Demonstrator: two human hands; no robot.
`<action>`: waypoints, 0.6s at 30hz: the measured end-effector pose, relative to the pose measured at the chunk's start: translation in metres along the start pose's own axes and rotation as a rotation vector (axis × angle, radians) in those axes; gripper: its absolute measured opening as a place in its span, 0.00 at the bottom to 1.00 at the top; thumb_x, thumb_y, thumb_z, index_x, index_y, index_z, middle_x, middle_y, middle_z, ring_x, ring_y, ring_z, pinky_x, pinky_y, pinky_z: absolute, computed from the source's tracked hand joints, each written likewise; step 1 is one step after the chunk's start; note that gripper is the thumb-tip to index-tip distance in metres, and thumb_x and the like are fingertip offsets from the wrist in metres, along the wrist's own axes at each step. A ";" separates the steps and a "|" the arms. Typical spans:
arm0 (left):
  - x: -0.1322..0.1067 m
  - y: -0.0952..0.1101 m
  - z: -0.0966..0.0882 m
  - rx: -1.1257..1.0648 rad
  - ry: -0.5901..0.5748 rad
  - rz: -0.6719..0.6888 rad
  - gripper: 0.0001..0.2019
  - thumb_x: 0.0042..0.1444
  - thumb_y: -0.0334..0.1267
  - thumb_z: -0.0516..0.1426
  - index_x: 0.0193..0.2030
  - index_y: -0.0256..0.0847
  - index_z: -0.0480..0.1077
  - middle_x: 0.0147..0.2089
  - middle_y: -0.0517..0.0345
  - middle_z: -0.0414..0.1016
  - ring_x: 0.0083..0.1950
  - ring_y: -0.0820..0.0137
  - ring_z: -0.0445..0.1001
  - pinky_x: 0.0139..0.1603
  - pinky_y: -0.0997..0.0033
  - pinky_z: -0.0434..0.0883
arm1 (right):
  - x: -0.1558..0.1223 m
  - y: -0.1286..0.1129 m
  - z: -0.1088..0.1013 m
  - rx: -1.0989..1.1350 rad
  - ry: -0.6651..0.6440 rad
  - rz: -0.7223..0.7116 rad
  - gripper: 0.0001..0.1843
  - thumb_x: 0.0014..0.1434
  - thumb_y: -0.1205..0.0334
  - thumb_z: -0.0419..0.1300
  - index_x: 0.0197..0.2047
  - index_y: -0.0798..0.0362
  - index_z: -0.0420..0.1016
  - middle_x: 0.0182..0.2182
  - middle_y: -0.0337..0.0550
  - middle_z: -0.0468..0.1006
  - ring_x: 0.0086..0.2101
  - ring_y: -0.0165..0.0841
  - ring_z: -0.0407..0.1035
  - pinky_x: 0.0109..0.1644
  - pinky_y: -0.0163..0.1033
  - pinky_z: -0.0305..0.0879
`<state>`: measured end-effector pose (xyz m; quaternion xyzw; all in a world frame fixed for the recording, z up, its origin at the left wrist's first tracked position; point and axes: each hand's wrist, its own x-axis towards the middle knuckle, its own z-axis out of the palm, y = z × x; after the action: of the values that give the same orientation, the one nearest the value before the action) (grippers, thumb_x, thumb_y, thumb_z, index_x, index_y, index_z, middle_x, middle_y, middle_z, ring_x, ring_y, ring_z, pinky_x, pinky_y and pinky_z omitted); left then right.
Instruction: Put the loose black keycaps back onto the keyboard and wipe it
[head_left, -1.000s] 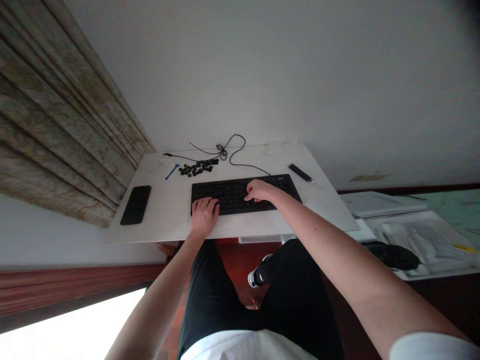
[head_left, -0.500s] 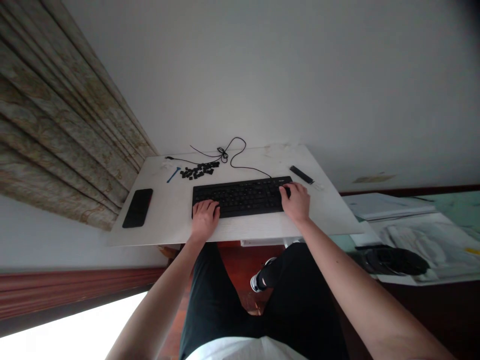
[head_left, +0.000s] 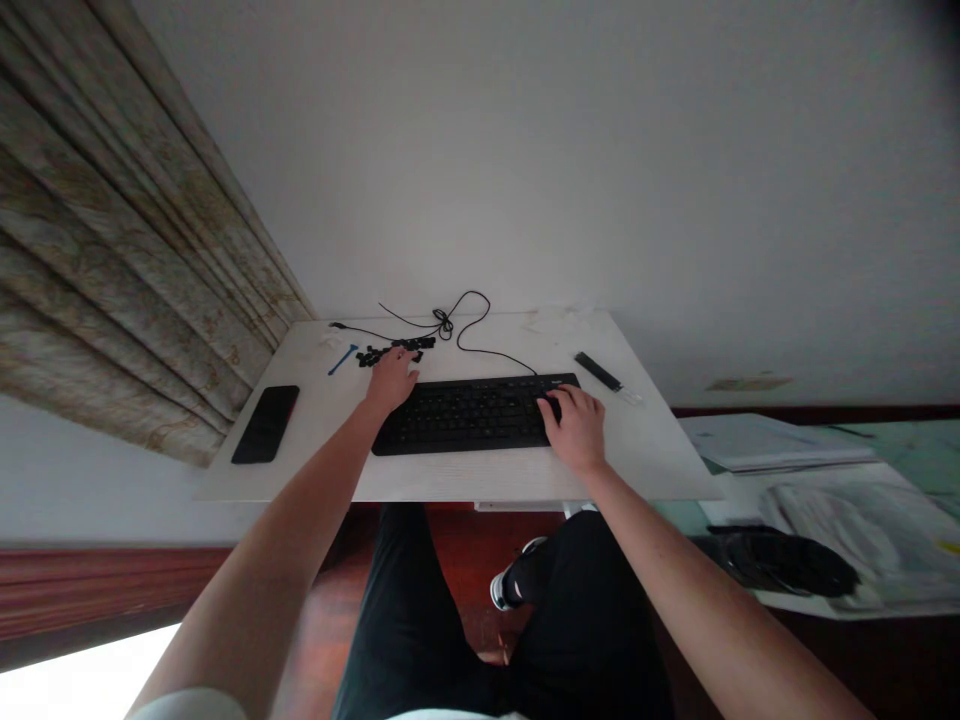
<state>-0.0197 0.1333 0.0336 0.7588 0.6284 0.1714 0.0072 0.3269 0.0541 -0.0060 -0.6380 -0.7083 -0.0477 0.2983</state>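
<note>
Left hand point(head_left: 391, 382): bare, fingers loosely spread and reaching away from the body; nothing visibly held. Fingertips lie at the lower edge of the pile, touching or just above it; cannot tell which.

Right hand point(head_left: 574, 430): bare, fingers curled down onto the keys at the right end of the keyboard. Cannot tell whether they pinch a key or only rest there.

Keyboard point(head_left: 469, 415): low, long, matte black plastic slab with rows of small square keys, lying flat. Under the right hand's fingers, and just beside the left hand, which sits off its upper left corner.

Keycaps point(head_left: 397, 351): small, matte black, squarish pieces in a loose, irregular heap on the desk, directly ahead of the left fingertips.

Blue pick point(head_left: 343, 359): thin, straight, blue plastic piece lying at a slant, left of the left hand and near the heap.

Cable point(head_left: 457, 330): thin black cord, knotted in a small tangle beyond the heap, one length running to the keyboard's far edge.

Phone point(head_left: 265, 424): glossy black slab, face up, well left of the left hand.

Black stick point(head_left: 598, 371): narrow black bar with a clear tip, beyond the right hand, past the keyboard's far right corner.

Desk point(head_left: 645, 455): smooth white board with a faint grain, bearing all of the above.
</note>
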 end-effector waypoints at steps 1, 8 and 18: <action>0.008 0.000 0.002 0.034 -0.035 0.013 0.18 0.60 0.34 0.55 0.57 0.40 0.71 0.59 0.43 0.70 0.59 0.54 0.69 0.58 0.54 0.68 | 0.000 0.000 0.000 -0.002 -0.004 0.005 0.21 0.68 0.50 0.49 0.48 0.56 0.77 0.51 0.58 0.76 0.50 0.46 0.66 0.59 0.52 0.52; 0.035 0.004 0.015 0.223 -0.111 0.056 0.14 0.62 0.32 0.51 0.51 0.41 0.74 0.53 0.42 0.74 0.55 0.53 0.70 0.53 0.53 0.65 | 0.001 0.001 0.000 -0.020 -0.007 0.013 0.22 0.69 0.49 0.48 0.46 0.55 0.77 0.50 0.57 0.76 0.49 0.45 0.67 0.58 0.51 0.52; 0.036 -0.002 0.006 0.313 -0.155 0.084 0.13 0.64 0.32 0.49 0.45 0.39 0.74 0.49 0.42 0.78 0.53 0.53 0.71 0.54 0.52 0.59 | 0.002 -0.001 -0.003 -0.028 -0.023 0.021 0.22 0.69 0.49 0.48 0.45 0.55 0.76 0.49 0.57 0.76 0.48 0.45 0.67 0.58 0.51 0.52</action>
<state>-0.0146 0.1691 0.0360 0.7873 0.6125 0.0126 -0.0695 0.3275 0.0542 -0.0021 -0.6499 -0.7044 -0.0472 0.2815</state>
